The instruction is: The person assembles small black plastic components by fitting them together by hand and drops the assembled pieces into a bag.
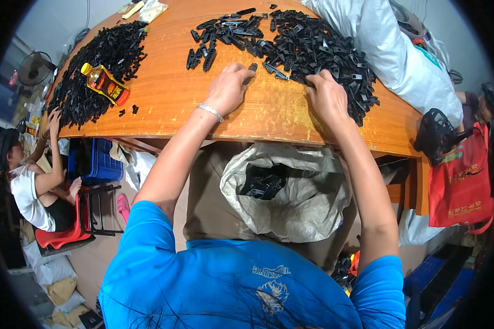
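Observation:
My left hand is over the wooden table, closed in a pinch, with a small black plastic piece showing at its fingertips. My right hand reaches the near edge of a heap of black plastic clip-like pieces. Its thumb and forefinger close on one dark piece there. Between the two hands, a longer black piece with a shiny strip lies against the heap. Beyond my left hand are several loose long black pieces, scattered on the tabletop.
A larger heap of small black parts covers the table's left, with a yellow-capped bottle lying on it. An open woven sack with black parts rests at my lap. White sacks bound the right. Another person sits at left.

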### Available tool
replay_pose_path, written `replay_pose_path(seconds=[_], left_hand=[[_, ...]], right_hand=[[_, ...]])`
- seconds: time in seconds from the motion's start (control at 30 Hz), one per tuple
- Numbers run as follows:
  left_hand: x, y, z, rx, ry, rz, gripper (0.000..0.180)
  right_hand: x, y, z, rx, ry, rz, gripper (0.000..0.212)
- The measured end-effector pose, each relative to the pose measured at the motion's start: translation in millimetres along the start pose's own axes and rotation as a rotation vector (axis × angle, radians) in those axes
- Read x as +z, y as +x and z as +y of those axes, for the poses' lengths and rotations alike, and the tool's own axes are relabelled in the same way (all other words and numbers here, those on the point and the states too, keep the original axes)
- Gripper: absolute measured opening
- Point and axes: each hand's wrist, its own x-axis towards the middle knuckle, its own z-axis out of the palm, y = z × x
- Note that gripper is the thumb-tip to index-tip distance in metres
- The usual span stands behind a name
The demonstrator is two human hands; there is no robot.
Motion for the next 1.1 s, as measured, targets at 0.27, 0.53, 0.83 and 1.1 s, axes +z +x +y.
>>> replay_pose_path(seconds=[0.27, 0.53, 0.83, 1.1], left_hand=[[-9, -13, 41, 0.13, 0.082, -0.177, 0.04], [2, -24, 63, 0.202, 0.171, -0.245, 0.019], [16, -47, 88, 0.146, -0.032, 0.098, 0.023], [18, -64, 58, 0.034, -0.115, 0.141, 0.021]], right_hand=[[20, 6, 17, 0.137, -0.06, -0.128, 0.029], [-7, -10, -1, 0.25, 0.289, -0.286, 0.036], [5, -57, -13, 0.131, 0.299, -0.096, 0.04], [-5, -55, -21, -0.064, 0.144, -0.11, 0.032]])
